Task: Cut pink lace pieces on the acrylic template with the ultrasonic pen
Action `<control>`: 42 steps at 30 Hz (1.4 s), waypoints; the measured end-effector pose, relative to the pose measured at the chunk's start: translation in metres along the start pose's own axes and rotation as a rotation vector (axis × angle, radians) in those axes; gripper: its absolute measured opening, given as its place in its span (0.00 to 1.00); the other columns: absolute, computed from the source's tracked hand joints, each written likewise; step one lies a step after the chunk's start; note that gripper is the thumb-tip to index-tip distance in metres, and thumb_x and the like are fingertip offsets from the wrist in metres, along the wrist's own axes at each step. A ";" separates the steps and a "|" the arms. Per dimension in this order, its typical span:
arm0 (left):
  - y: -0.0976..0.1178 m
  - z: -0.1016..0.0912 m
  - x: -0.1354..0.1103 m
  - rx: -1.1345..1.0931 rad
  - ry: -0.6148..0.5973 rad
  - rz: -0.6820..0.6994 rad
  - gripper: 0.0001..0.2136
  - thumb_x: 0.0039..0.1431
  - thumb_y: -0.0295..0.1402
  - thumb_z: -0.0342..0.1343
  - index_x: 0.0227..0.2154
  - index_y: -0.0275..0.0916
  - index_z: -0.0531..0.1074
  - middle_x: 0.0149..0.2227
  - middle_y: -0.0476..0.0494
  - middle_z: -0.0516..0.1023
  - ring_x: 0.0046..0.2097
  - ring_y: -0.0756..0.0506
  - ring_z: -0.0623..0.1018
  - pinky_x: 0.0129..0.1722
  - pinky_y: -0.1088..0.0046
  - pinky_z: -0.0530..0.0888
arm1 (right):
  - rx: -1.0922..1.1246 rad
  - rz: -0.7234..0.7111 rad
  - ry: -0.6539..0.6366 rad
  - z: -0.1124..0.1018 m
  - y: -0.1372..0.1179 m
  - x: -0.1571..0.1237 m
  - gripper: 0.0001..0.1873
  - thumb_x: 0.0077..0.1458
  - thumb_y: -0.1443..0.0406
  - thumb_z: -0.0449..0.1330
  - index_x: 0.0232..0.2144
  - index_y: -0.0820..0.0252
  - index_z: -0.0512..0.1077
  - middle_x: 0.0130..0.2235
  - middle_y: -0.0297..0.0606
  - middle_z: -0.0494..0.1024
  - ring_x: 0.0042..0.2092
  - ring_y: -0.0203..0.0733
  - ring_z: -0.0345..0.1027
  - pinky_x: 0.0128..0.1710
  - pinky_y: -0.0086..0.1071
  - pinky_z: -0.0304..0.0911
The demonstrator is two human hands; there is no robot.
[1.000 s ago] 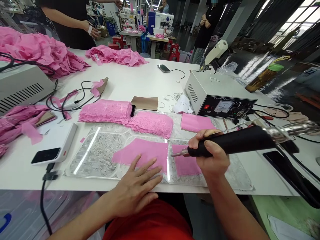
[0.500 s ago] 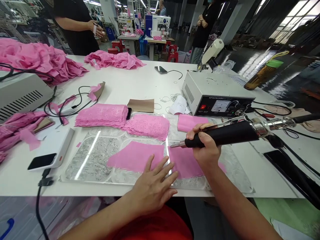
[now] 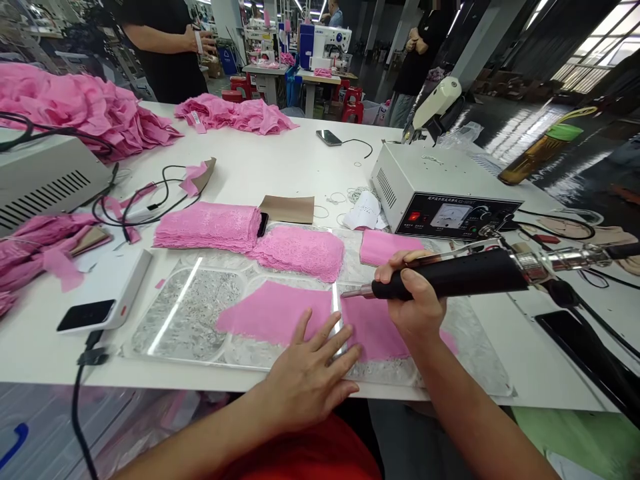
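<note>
My right hand (image 3: 417,303) is wrapped round the black handle of an ultrasonic welding gun (image 3: 465,275). Its slim metal tip points left, at the upper left edge of a pink fabric piece (image 3: 370,333). Whether the tip touches the cloth I cannot tell. My left hand (image 3: 313,373) lies flat with fingers spread, over the lower part of another pink fabric piece (image 3: 270,310) and a shiny clear strip (image 3: 336,307) between the two. Both pieces rest on a grey patterned board (image 3: 185,313). Behind them sit stacks of pink lace pieces (image 3: 207,225) and a folded pink cloth (image 3: 385,247).
A control box with a meter (image 3: 445,193) stands at the back right. A power bank (image 3: 120,293) with a black cable lies left, near tangled wires (image 3: 165,190). Pink fabric heaps (image 3: 85,113) cover the back left. Two people stand beyond the table.
The view has shifted slightly, so the table things sit a little further right. Both hands and the welding gun keep nearly the same place on the fabric.
</note>
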State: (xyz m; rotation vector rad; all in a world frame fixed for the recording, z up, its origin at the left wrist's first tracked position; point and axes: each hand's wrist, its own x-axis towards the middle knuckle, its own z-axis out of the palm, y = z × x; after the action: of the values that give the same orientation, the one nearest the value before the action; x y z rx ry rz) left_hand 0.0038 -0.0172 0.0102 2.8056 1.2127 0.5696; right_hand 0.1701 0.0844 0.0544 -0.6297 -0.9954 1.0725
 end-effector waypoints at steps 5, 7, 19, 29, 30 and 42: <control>0.000 0.000 0.000 -0.002 -0.011 -0.002 0.19 0.67 0.43 0.48 0.56 0.41 0.67 0.60 0.40 0.68 0.64 0.37 0.62 0.65 0.45 0.47 | -0.013 -0.004 0.002 0.000 0.000 0.000 0.06 0.46 0.66 0.60 0.31 0.56 0.66 0.32 0.29 0.69 0.25 0.31 0.65 0.29 0.34 0.67; 0.000 0.001 0.000 -0.009 -0.001 -0.005 0.20 0.67 0.44 0.48 0.56 0.41 0.67 0.60 0.41 0.68 0.65 0.36 0.62 0.65 0.45 0.46 | -0.012 -0.005 0.002 0.000 0.000 -0.001 0.07 0.46 0.66 0.60 0.31 0.56 0.66 0.32 0.29 0.69 0.25 0.31 0.65 0.29 0.34 0.67; 0.000 -0.001 0.000 0.000 -0.016 0.001 0.19 0.67 0.43 0.48 0.57 0.42 0.66 0.61 0.42 0.67 0.65 0.35 0.61 0.64 0.44 0.49 | -0.033 -0.026 -0.035 0.001 0.001 -0.001 0.07 0.47 0.67 0.60 0.30 0.56 0.65 0.31 0.28 0.69 0.25 0.31 0.66 0.28 0.33 0.68; -0.004 0.003 0.000 0.069 0.094 0.041 0.18 0.65 0.42 0.51 0.56 0.44 0.68 0.60 0.46 0.69 0.65 0.38 0.62 0.67 0.50 0.42 | -0.034 -0.140 0.095 -0.016 -0.020 0.016 0.07 0.43 0.67 0.59 0.29 0.57 0.65 0.30 0.28 0.69 0.24 0.31 0.65 0.28 0.33 0.65; -0.004 0.004 0.000 0.074 0.115 0.046 0.18 0.65 0.41 0.51 0.55 0.44 0.69 0.60 0.45 0.70 0.65 0.38 0.61 0.67 0.51 0.42 | -0.047 -0.167 0.133 -0.024 -0.025 0.020 0.07 0.43 0.67 0.59 0.28 0.57 0.66 0.30 0.28 0.69 0.23 0.31 0.64 0.27 0.33 0.64; -0.004 0.005 0.006 0.109 0.168 0.077 0.17 0.66 0.40 0.51 0.54 0.45 0.71 0.59 0.48 0.70 0.66 0.40 0.59 0.68 0.54 0.40 | -0.114 -0.223 0.321 -0.074 -0.036 0.022 0.05 0.40 0.68 0.59 0.26 0.58 0.67 0.26 0.27 0.69 0.21 0.32 0.64 0.26 0.33 0.61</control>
State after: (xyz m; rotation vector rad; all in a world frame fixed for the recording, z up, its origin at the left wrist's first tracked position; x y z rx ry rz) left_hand 0.0064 -0.0098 0.0068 2.9580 1.2013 0.7825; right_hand 0.2547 0.0939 0.0589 -0.7385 -0.8267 0.6963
